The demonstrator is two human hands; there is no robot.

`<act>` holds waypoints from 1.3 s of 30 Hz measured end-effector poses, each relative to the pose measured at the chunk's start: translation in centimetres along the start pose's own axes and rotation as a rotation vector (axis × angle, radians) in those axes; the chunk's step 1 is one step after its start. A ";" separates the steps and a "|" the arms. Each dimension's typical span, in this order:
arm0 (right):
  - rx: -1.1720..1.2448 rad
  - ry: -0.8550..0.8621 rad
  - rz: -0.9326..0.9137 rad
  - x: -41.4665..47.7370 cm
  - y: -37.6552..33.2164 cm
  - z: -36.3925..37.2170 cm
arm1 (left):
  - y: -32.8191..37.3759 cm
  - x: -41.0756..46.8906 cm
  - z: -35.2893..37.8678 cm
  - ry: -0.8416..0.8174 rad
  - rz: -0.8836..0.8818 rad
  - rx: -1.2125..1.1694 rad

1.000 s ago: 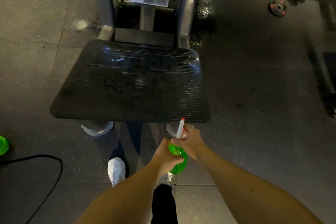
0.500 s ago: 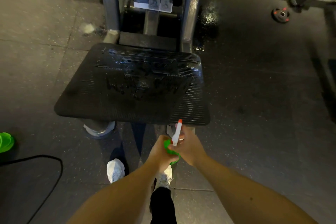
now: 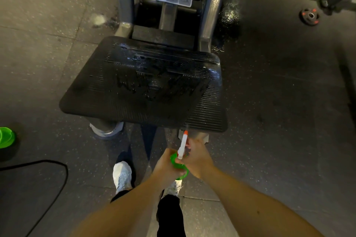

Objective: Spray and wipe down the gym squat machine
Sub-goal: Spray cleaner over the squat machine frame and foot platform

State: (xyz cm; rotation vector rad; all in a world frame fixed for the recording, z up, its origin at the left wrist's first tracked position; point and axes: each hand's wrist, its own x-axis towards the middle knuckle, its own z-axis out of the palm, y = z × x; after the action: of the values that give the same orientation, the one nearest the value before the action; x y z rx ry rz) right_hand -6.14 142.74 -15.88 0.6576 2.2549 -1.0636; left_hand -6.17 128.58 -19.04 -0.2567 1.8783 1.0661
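Observation:
The squat machine's black ribbed footplate (image 3: 107, 98) fills the middle of the view, wet and glossy across its centre. Grey frame posts (image 3: 124, 0) rise behind it beside a label reading "SQUAT". Just below the plate's near edge I hold a green spray bottle (image 3: 182, 174) with a white, orange-tipped nozzle (image 3: 183, 143) that points at the plate. My left hand (image 3: 165, 167) grips the bottle's body. My right hand (image 3: 198, 158) curls round the white sprayer head.
A green object (image 3: 6, 137) lies on the floor at far left, with a black cable (image 3: 57, 184) looping below it. A small weight plate (image 3: 309, 16) and a rack leg lie at top right. My white shoes (image 3: 122, 176) stand near the plate's feet.
Both hands with the bottle have shifted slightly left and up, closer to the plate's near edge. The view has tilted down a little, so the machine sits lower in frame.

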 end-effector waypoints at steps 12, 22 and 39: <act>-0.076 -0.019 -0.018 0.3 -1.6 1.3 | -1.4 -0.1 -0.8 0.053 -0.025 -0.047; -0.077 -0.074 -0.003 0.0 -3.4 1.6 | -1.3 -0.8 -2.3 0.029 -0.052 -0.084; -0.105 -0.077 -0.009 1.2 -5.6 3.1 | -1.2 -0.9 -4.5 0.045 -0.089 -0.128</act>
State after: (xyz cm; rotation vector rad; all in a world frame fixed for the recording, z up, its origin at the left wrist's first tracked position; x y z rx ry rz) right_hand -9.66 137.34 -15.35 0.5542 2.2314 -0.9512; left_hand -7.79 124.20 -18.15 -0.4374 1.8236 1.1294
